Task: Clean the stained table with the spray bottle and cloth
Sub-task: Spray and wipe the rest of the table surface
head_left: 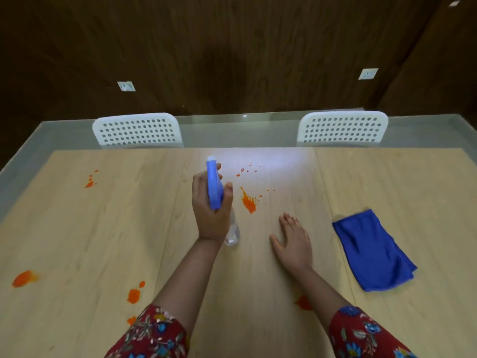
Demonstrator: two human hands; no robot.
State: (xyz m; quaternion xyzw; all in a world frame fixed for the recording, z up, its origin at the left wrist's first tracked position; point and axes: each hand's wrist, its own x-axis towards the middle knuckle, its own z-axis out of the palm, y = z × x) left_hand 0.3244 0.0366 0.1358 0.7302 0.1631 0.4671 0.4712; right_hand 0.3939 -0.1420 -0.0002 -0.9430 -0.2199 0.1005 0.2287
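Observation:
My left hand (pixel 207 210) grips a spray bottle (pixel 214 187) with a blue head and a clear body, held above the wooden table (pixel 77 228), nozzle pointing away from me. Just right of it lies an orange stain (pixel 249 201), with small red-orange drops (pixel 245 170) beyond. My right hand (pixel 293 239) rests flat on the table, fingers straight. A folded blue cloth (pixel 374 250) lies to the right of that hand, apart from it. More orange stains sit at far left (pixel 90 180), near left (pixel 23 278), front centre (pixel 134 295) and beside my right forearm (pixel 303 303).
Two white perforated chair backs (pixel 138 130) (pixel 342 127) stand at the table's far edge. A dark wooden wall with two white sockets (pixel 126 86) rises behind. A pale glass strip (pixel 232 125) runs between the table and the wall.

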